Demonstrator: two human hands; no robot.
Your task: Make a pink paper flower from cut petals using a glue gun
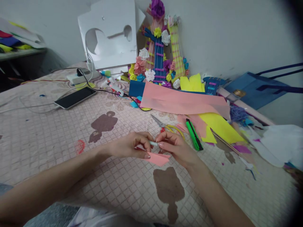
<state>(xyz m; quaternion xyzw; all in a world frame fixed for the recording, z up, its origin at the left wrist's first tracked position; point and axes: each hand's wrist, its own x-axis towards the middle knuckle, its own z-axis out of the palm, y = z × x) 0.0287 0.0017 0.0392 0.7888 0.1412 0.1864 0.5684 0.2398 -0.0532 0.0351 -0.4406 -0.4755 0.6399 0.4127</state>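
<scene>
My left hand [136, 145] is closed, with its thumb pressed on a folded pink piece of thin sheet material [158, 158] that hangs below the fingers. A short pale rod [153, 143] pokes out between my two hands; its left part is hidden by the left fingers. My right hand [174, 145] is closed too, its thumb and fingertips pinching the right end of the rod. Just beyond the hands lie scissors [174, 127] with yellow and red handles. To their right is a green box cutter [194, 135].
A long pink strip [184, 99] and yellow sheets [222, 126] lie behind. A glue gun [113, 86], a phone [75, 97] and a power strip [82, 76] with cables are at the left. Decorated guitar shapes [159, 60] lean on the wall beside a white cut-out board [109, 34].
</scene>
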